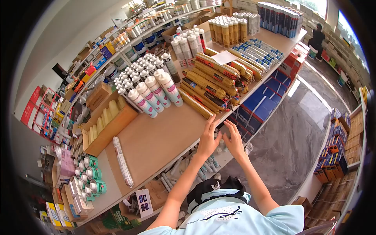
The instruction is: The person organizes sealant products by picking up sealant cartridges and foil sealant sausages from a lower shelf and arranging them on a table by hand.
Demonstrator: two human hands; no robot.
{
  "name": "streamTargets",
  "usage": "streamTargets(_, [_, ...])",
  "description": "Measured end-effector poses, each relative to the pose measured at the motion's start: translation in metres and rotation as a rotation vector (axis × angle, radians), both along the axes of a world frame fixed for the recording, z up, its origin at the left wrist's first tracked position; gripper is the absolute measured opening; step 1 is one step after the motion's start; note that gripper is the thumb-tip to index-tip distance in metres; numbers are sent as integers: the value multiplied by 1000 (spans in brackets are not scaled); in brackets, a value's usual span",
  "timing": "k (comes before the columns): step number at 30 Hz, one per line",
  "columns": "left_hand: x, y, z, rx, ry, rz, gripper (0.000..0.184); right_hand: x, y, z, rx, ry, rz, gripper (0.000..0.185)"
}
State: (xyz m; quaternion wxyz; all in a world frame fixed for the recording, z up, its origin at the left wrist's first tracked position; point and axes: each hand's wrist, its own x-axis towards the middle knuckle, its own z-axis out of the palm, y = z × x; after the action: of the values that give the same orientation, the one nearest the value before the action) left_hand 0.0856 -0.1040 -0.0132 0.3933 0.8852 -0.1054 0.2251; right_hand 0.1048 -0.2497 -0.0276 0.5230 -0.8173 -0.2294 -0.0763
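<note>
My left hand (208,141) is at the table's front edge, fingers stretched and apart, holding nothing I can see. Its fingertips reach the near end of a long gold sealant sausage pack (194,102); whether they touch it I cannot tell. Beside it, just off the edge, my right hand (234,141) is open too, thumb toward the left hand. Beyond them lies a stack of gold foil sausage packs (211,87). Left of the stack stand white sealant cartridges (152,91) with pink and teal labels. A single white sausage pack (122,161) lies farther left.
The brown-topped table (156,135) also bears a cardboard box (113,127) of pale tubes and several green-and-white cans (94,174). Blue boxes (256,107) are stacked below its right side. A person (316,42) sits far back by the wall shelves.
</note>
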Motion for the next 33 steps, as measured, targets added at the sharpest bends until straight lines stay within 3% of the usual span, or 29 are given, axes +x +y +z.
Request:
streamTargets(8, [-8,-50,-69,61,256,-247,56,-31,-63,-60,-3,156,-240,52])
streamTargets(14, [-24,-75,-147,-44,539,-268,55,-39,-96,-136,-107,272,-318,57])
streamTargets(17, [-31,-86,-185,14,544,-245,56,-44,-107,-162,-180,373,-365,64])
streamTargets(26, [-22,-99,-296,8,679,-179,64,-54,-133,-267,-303,569,-317,64])
streamTargets(33, [5,-90,-403,-12,695,-70,61,-57,-126,-368,-484,499,-66,52])
